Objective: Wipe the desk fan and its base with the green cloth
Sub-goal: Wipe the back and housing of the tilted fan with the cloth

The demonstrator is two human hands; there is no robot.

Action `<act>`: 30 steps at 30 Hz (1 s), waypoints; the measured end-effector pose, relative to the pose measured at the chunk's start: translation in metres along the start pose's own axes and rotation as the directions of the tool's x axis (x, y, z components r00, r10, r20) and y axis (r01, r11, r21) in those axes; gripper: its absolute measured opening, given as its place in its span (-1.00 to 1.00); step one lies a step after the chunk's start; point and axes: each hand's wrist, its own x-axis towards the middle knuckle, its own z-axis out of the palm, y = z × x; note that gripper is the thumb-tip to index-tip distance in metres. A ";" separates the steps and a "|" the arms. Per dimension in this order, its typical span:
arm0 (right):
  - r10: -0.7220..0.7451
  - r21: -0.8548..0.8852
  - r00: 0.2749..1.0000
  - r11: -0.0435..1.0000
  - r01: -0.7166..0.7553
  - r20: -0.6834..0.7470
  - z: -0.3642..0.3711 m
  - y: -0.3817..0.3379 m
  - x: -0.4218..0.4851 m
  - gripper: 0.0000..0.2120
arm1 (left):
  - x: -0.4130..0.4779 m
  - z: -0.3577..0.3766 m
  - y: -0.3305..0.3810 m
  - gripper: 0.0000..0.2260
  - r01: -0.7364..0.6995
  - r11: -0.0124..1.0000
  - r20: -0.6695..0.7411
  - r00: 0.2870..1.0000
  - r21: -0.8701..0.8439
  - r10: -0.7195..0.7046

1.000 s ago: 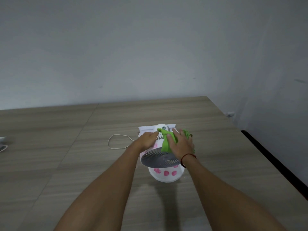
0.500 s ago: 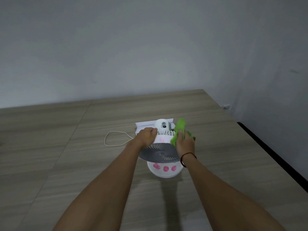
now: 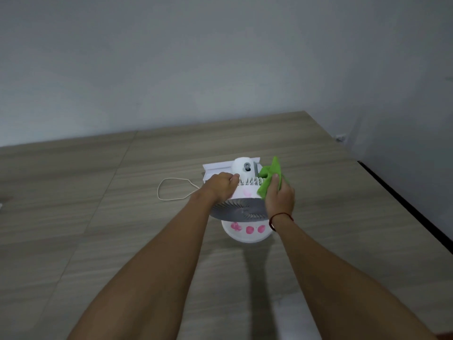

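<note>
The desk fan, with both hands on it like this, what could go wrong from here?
1. The desk fan is tilted forward over its round base; pressing with the green cloth in the right hand might tip it if the left hand loosens its grip.
2. The loose cloth end sits beside the rear vents and could snag.
3. The white cord loops near the left forearm and could get tugged.

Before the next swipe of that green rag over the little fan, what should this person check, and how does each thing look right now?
1. Green cloth gripped by right hand: ok.
2. Left hand steadying the fan: ok.
3. Base flat on the table: ok.
4. Cord away from both hands: ok.
5. Fan switched off: cannot tell.
6. Pink marks on base wiped: not ok.
</note>
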 end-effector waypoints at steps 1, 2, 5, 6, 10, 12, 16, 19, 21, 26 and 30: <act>0.068 0.048 0.997 0.997 -0.066 -0.035 0.001 0.001 0.001 -0.59 | 0.001 0.001 -0.001 -0.58 0.000 1.000 -0.003 1.000 0.001 0.000; 0.162 0.106 0.985 0.982 -0.155 -0.062 0.003 0.004 0.003 -0.59 | 0.002 0.002 -0.002 -0.58 0.002 1.000 -0.011 1.000 -0.004 -0.002; 0.492 0.323 0.870 0.817 -0.479 0.046 0.003 0.022 0.013 -0.64 | 0.002 0.004 -0.009 -0.56 0.022 0.998 -0.040 0.999 -0.051 -0.024; 0.566 0.393 0.812 0.722 -0.570 0.140 0.002 0.028 0.015 -0.67 | 0.003 0.004 -0.011 -0.56 0.026 0.998 -0.042 0.999 -0.063 -0.029; 0.619 0.353 0.767 0.689 -0.633 0.166 0.003 0.027 0.020 -0.66 | 0.006 0.001 -0.012 -0.57 0.015 0.997 -0.044 0.999 -0.081 -0.019; 0.490 0.213 0.871 0.848 -0.485 0.033 0.005 0.012 0.020 -0.61 | 0.006 0.000 -0.012 -0.56 0.013 0.995 -0.044 0.999 -0.097 -0.017; 0.075 -0.112 0.997 0.991 -0.071 0.032 0.010 -0.024 0.006 -0.55 | 0.009 0.001 -0.010 -0.58 0.030 0.993 -0.045 0.998 -0.113 -0.035; -0.107 -0.222 0.990 0.967 0.126 0.095 0.017 -0.032 0.001 -0.62 | 0.011 0.002 -0.009 -0.56 0.033 0.993 -0.056 0.998 -0.117 -0.040; -0.100 -0.218 0.990 0.969 0.120 0.097 0.013 -0.026 0.003 -0.63 | 0.010 0.004 -0.012 -0.58 0.025 0.994 -0.053 0.998 -0.108 -0.030; 0.206 0.026 0.975 0.978 -0.209 0.079 0.000 -0.008 0.018 -0.59 | 0.008 0.008 -0.013 -0.58 0.005 0.991 -0.107 0.994 -0.132 -0.019; 0.521 0.190 0.818 0.801 -0.567 0.244 -0.005 0.013 0.036 -0.67 | 0.008 0.009 -0.017 -0.59 -0.014 0.988 -0.099 0.995 -0.157 -0.002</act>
